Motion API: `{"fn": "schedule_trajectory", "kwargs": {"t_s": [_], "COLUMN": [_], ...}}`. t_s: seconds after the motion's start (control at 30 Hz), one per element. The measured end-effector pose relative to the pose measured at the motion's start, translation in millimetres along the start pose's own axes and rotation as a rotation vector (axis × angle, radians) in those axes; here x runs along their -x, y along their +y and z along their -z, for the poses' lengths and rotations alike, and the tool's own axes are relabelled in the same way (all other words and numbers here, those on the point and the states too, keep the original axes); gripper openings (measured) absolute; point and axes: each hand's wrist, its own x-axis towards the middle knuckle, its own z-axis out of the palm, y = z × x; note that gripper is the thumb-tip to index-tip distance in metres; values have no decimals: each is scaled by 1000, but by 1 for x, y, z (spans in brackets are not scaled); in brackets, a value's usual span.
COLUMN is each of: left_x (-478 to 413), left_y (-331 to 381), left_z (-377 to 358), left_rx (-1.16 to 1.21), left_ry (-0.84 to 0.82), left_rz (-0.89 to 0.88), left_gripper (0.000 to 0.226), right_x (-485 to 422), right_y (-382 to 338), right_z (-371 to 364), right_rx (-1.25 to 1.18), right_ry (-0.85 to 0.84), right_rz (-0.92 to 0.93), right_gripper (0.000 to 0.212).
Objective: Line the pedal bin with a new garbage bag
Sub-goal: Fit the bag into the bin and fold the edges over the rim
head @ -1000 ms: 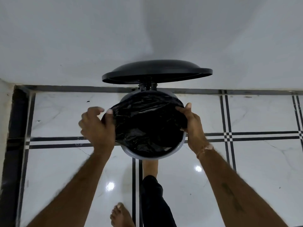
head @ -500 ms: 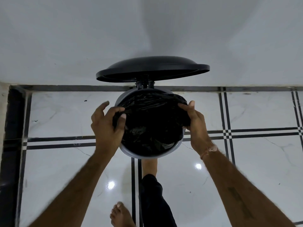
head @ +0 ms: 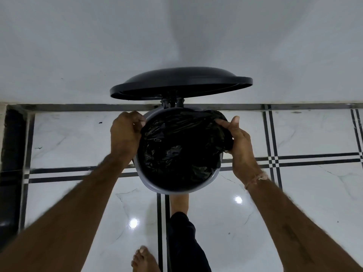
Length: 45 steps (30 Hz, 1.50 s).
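The black garbage bag (head: 180, 150) lay crumpled inside the grey pedal bin (head: 169, 191), under its raised lid (head: 180, 83). The left hand (head: 125, 132) pinched the bag's edge at the rim, and the right hand (head: 240, 146) gripped bunched plastic. The bin stood on a glossy white floor (head: 314, 193) against a plain wall (head: 78, 46).

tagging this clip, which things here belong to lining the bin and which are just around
Job: pedal bin, its raised lid, garbage bag, left hand and right hand gripping the bag, foot at the bin's base.
Just around: tiled floor, wall, other foot.
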Motion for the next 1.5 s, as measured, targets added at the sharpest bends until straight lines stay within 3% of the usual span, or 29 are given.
{"fn": "schedule_trajectory", "kwargs": {"t_s": [0.1,0.17,0.23,0.33,0.4,0.47,0.6,0.73,0.93,1.1,1.2,1.37,1.5], "left_x": [-4,-4,0,9,7,1,-10,-12,-15,-4,-4,-26,-54], "left_y": [-1,0,3,18,32,43,57,53,31,20,15,9,-2], "left_z": [4,4,-1,-16,-31,-44,-51,-27,5,18,17,-2,-21], "left_rx": [141,275,200,49,63,70,109,168,219,747,934,944,888], "left_ry": [2,29,39,-124,-224,-303,-326,-315,-367,-325,-223,-4,45], "left_rz": [252,329,154,-234,-374,-424,-334,-193,-63,184,404,553,595], "left_gripper": [16,17,27,44,64,69,50,24,23,14,13,27,27], "right_x": [-7,-15,-21,-19,-14,-8,-10,-15,-12,-16,-27,-59,-89], "right_y": [-3,-5,-9,-13,-13,-14,-19,-22,-20,-14,-8,-3,3], "right_z": [-2,-4,-6,-6,-4,-4,-2,7,12,7,1,-13,-21], "right_rx": [32,34,34,31,50,36,74,90,95,106,119,136,290], "right_ry": [-27,-44,-53,-97,-205,-310,-344,-234,-149,-166,-159,-160,-147], "right_rz": [14,8,8,21,18,-21,-7,24,77,60,65,88,70], "right_gripper": [72,76,70,71,83,90,93,85,75,72,76,80,78]}}
